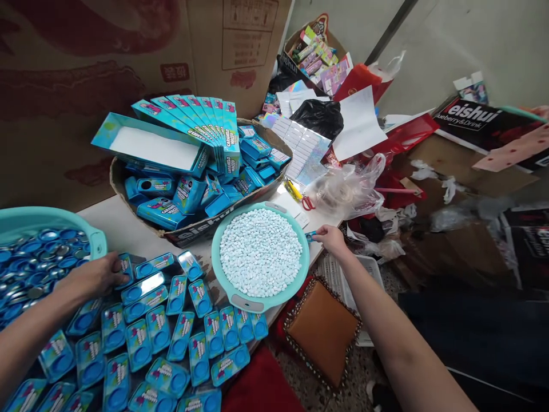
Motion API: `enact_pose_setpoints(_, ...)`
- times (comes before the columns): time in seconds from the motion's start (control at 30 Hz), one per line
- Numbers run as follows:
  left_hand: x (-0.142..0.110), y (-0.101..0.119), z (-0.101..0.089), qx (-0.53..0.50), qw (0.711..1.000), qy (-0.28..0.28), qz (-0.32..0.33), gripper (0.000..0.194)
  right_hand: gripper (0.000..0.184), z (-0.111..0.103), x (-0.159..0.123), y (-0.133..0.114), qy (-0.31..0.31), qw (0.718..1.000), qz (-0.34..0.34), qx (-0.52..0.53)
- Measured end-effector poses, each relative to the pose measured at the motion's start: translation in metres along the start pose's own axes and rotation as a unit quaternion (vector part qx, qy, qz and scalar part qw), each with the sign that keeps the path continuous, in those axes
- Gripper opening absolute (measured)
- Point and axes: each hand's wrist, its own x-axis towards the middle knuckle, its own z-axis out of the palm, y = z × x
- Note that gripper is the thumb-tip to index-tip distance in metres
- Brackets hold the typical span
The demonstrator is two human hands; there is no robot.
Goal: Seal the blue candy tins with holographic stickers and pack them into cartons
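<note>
My left hand [96,276] has its fingers closed at the edge of a small blue candy tin [124,268], among many similar tins laid out on the table. At the right, my right hand [331,240] pinches a small blue piece [309,236] beside the rim of a teal basin; its exact kind is hard to make out. Small pale candies [261,252] fill that teal basin [218,252]. Left of my left hand, another teal tub [81,220] holds round blue and silver metal lids [38,269].
Behind the basin, a cardboard carton [171,236] holds blue boxes and a fan of printed sleeves [197,123]. Red scissors [307,202] and a yellow cutter [293,190] lie nearby. A brown cushioned stool [323,332] stands below the table edge. Bags and cartons crowd the right.
</note>
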Motion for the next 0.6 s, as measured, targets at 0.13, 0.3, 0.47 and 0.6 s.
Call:
enact_pose_setpoints(0.13,0.001,0.000,-0.002,0.016,0.999,-0.051,0.008,0.019,0.032,0.008,0.021,-0.008,-0.008,0.991,-0.016,-0.130)
enact_pose_setpoints(0.3,-0.004,0.003,-0.002,0.000,0.998,-0.059,-0.004,0.017,0.043,0.013,0.040,-0.011,-0.021,0.972,-0.010,-0.234)
enact_pose_setpoints(0.47,-0.009,0.011,-0.007,-0.005,0.997,-0.079,-0.025,0.017,0.046,0.017,0.056,-0.009,-0.018,0.963,-0.013,-0.270)
enact_pose_setpoints(0.6,-0.027,0.027,-0.017,-0.004,0.997,-0.046,-0.054,0.022,0.036,0.020,0.058,-0.011,0.010,0.972,-0.045,-0.230)
